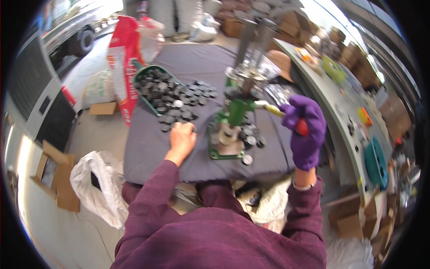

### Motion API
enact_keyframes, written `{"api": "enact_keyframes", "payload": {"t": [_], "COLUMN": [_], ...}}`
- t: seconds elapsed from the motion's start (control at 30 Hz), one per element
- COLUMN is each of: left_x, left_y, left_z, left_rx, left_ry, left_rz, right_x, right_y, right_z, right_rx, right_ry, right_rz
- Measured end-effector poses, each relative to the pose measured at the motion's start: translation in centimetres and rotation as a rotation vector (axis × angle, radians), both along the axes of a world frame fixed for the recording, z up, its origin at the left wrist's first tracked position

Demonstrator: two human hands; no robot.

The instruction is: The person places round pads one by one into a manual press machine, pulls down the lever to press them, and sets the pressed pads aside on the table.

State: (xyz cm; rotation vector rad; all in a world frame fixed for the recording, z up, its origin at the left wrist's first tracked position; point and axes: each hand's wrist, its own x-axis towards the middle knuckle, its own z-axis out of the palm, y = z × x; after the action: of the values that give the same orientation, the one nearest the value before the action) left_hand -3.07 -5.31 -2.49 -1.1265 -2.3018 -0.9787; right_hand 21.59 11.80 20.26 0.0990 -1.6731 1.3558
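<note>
A green hand press (pixel 240 112) with a bright metal column stands on a grey cloth-covered table. My right hand (pixel 307 130), in a purple glove, is wrapped round the red knob (pixel 303 127) at the end of its lever. At the near edge of a heap of black round caps (pixel 159 89) is my bare left hand (pixel 182 141), fingers curled; whatever they hold is hidden. The heap spills from a green scoop (pixel 141 96) onto the cloth. More round pieces, black and silvery (pixel 251 136), lie right of the press base (pixel 226 154).
Red and white sacks (pixel 123 67) stand left of the table (pixel 152 154). A white bag (pixel 96 188) and an open carton (pixel 62 179) sit on the floor at left. Along the right runs a bench (pixel 340 116) with a teal basin (pixel 375 162) and loose items.
</note>
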Motion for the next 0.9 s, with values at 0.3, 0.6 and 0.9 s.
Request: {"api": "enact_keyframes", "payload": {"t": [0.3, 0.6, 0.9], "left_x": [6.3, 8.0, 7.4], "left_y": [3.3, 5.9, 7.0], "left_z": [3.6, 3.9, 4.1], "left_rx": [0.268, 0.253, 0.296], "left_ry": [-0.438, -0.515, -0.752], "left_rz": [-0.376, -0.333, -0.39], "right_x": [0.7, 2.2, 2.4], "right_y": [0.8, -0.2, -0.9], "right_z": [-0.6, -3.1, -7.2], "right_rx": [0.072, 0.073, 0.213], "right_ry": [0.045, 0.065, 0.084], "right_rz": [0.02, 0.035, -0.078]}}
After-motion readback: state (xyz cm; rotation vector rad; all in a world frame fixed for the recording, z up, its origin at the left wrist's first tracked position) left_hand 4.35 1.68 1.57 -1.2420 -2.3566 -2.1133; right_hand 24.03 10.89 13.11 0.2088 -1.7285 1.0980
